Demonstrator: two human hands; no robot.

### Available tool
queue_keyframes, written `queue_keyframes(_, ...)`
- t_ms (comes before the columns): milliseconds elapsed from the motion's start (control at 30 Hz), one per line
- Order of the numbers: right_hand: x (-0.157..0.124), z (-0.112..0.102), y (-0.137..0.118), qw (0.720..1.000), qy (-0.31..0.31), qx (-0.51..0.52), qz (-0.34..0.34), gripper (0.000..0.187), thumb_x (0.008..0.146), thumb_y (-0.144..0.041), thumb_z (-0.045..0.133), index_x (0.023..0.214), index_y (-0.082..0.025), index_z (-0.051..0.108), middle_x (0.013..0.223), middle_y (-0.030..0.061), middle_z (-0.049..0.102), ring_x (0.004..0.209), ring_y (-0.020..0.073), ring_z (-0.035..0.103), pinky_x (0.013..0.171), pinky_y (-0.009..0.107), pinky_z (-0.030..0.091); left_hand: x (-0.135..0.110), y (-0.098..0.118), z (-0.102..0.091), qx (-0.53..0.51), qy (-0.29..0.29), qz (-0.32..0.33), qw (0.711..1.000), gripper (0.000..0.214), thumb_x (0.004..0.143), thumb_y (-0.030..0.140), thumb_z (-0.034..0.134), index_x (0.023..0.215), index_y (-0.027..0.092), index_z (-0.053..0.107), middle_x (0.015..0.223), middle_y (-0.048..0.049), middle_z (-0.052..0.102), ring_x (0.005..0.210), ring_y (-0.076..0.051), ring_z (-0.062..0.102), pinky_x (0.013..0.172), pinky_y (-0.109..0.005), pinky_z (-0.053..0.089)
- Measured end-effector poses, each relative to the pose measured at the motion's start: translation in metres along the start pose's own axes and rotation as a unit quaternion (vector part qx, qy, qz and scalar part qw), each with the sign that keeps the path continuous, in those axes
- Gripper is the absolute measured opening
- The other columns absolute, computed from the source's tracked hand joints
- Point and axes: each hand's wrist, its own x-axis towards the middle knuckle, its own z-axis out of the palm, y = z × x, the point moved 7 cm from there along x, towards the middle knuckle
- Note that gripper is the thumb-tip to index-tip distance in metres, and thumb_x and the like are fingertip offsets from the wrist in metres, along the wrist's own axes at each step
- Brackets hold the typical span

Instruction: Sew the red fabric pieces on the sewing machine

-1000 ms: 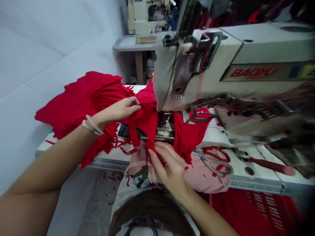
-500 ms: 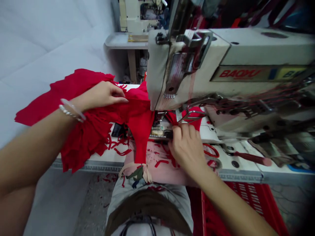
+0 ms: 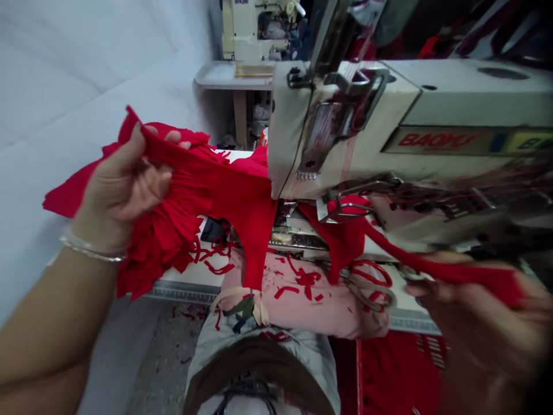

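My left hand [image 3: 129, 184], palm turned up, pinches one end of a red fabric piece [image 3: 242, 199] between thumb and fingers. The piece stretches from there to the needle area of the sewing machine [image 3: 294, 138], and a narrow part of it hangs down in front. To the right of the needle area, my right hand [image 3: 488, 323], smeared by motion, grips a long red fabric strip [image 3: 401, 253] and pulls it out. This strip runs back to red cloth under the machine's metal guide. Whether the two red parts join is hidden behind the machine head.
Behind my left hand lies a heap of red cut fabric [image 3: 173, 236]. Red scraps litter a pink padded cloth [image 3: 302, 311] at the table edge. Red-handled scissors [image 3: 380, 276] rest on the right. Below is a red crate [image 3: 358, 374]; another machine [image 3: 244, 34] stands behind.
My left hand has moved left, turned palm up and lifted the fabric's end. My right hand has left the needle area and drawn a red strip far to the right.
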Motion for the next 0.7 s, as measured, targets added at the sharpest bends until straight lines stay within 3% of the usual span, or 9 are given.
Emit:
queue_keyframes(67, 0.007, 0.021, -0.009, 0.991, 0.036, 0.13, -0.01, 0.031, 0.1, -0.044, 0.037, 0.106, -0.037, 0.066, 0.086, 0.0068, 0.066, 0.08, 0.0187, 0.07, 0.051, 0.028, 0.056, -0.018, -0.027, 0.044, 0.016, -0.056, 0.035, 0.998, 0.02, 0.095, 0.038, 0.058, 0.094, 0.02, 0.065, 0.093, 0.0027, 0.073, 0.087, -0.013, 0.069, 0.056, -0.015, 0.056)
queue_keyframes(100, 0.011, 0.037, -0.02, 0.987, 0.033, 0.147, -0.051, 0.033, 0.101, -0.043, 0.036, 0.107, -0.035, 0.066, 0.086, 0.0064, 0.066, 0.081, 0.0188, 0.07, 0.057, 0.031, 0.059, -0.03, -0.042, 0.069, 0.1, -0.111, 0.066, 0.987, 0.022, 0.094, 0.04, 0.059, 0.093, 0.019, 0.065, 0.089, 0.0003, 0.073, 0.083, -0.015, 0.07, 0.058, -0.02, 0.058)
queue_keyframes(200, 0.016, 0.095, -0.043, 0.992, -0.014, 0.044, -0.12, 0.019, 0.093, -0.021, 0.055, 0.107, -0.021, 0.068, 0.105, 0.0089, 0.07, 0.103, 0.023, 0.066, 0.091, 0.044, 0.058, -0.065, -0.086, 0.116, 0.305, -0.198, 0.165, 0.917, 0.013, 0.091, 0.022, 0.062, 0.101, 0.017, 0.068, 0.1, -0.0051, 0.073, 0.095, -0.019, 0.069, 0.086, -0.033, 0.059)
queue_keyframes(267, 0.01, 0.125, -0.053, 0.974, -0.039, -0.113, -0.194, 0.024, 0.091, -0.013, 0.055, 0.11, -0.011, 0.068, 0.113, 0.015, 0.068, 0.113, 0.0269, 0.061, 0.096, 0.045, 0.055, -0.085, -0.098, 0.128, 0.462, -0.219, 0.283, 0.811, 0.021, 0.092, 0.011, 0.054, 0.108, 0.013, 0.068, 0.113, -0.0104, 0.07, 0.108, -0.021, 0.065, 0.097, -0.037, 0.054)
queue_keyframes(333, 0.001, 0.141, -0.054, 0.941, -0.055, -0.228, -0.244, 0.031, 0.091, -0.011, 0.052, 0.118, -0.006, 0.065, 0.119, 0.0188, 0.066, 0.117, 0.029, 0.058, 0.096, 0.045, 0.056, -0.097, -0.102, 0.129, 0.599, -0.215, 0.365, 0.679, 0.026, 0.094, 0.008, 0.05, 0.113, 0.011, 0.067, 0.121, -0.0143, 0.066, 0.116, -0.026, 0.059, 0.094, -0.04, 0.053)
queue_keyframes(367, -0.002, 0.144, -0.053, 0.933, -0.06, -0.251, -0.251, 0.034, 0.091, -0.012, 0.051, 0.122, -0.005, 0.063, 0.121, 0.0196, 0.065, 0.118, 0.0294, 0.057, 0.095, 0.046, 0.056, -0.099, -0.101, 0.127, 0.643, -0.209, 0.378, 0.632, 0.026, 0.094, 0.01, 0.05, 0.114, 0.011, 0.066, 0.123, -0.0152, 0.064, 0.116, -0.028, 0.058, 0.091, -0.042, 0.053)
queue_keyframes(433, -0.002, 0.143, -0.05, 0.935, -0.063, -0.254, -0.241, 0.036, 0.091, -0.012, 0.05, 0.124, -0.004, 0.062, 0.122, 0.0198, 0.064, 0.117, 0.0289, 0.057, 0.095, 0.047, 0.056, -0.1, -0.096, 0.124, 0.696, -0.202, 0.38, 0.575, 0.027, 0.095, 0.013, 0.05, 0.117, 0.013, 0.066, 0.123, -0.0152, 0.063, 0.108, -0.028, 0.058, 0.081, -0.041, 0.052)
queue_keyframes(600, 0.007, 0.136, -0.055, 0.968, -0.032, -0.16, -0.189, 0.031, 0.092, -0.01, 0.049, 0.12, -0.005, 0.062, 0.117, 0.0169, 0.065, 0.113, 0.0242, 0.059, 0.101, 0.042, 0.053, -0.107, -0.095, 0.13, 0.721, -0.213, 0.363, 0.55, 0.031, 0.095, 0.011, 0.047, 0.122, 0.007, 0.062, 0.118, -0.0148, 0.064, 0.1, -0.025, 0.06, 0.078, -0.036, 0.05)
queue_keyframes(700, 0.004, 0.144, -0.058, 0.96, -0.054, -0.183, -0.207, 0.034, 0.091, -0.011, 0.05, 0.122, -0.004, 0.062, 0.122, 0.0174, 0.063, 0.121, 0.0267, 0.054, 0.104, 0.043, 0.052, -0.109, -0.099, 0.132, 0.734, -0.205, 0.348, 0.546, 0.034, 0.094, 0.01, 0.047, 0.124, 0.006, 0.061, 0.121, -0.0151, 0.064, 0.103, -0.026, 0.059, 0.081, -0.038, 0.049)
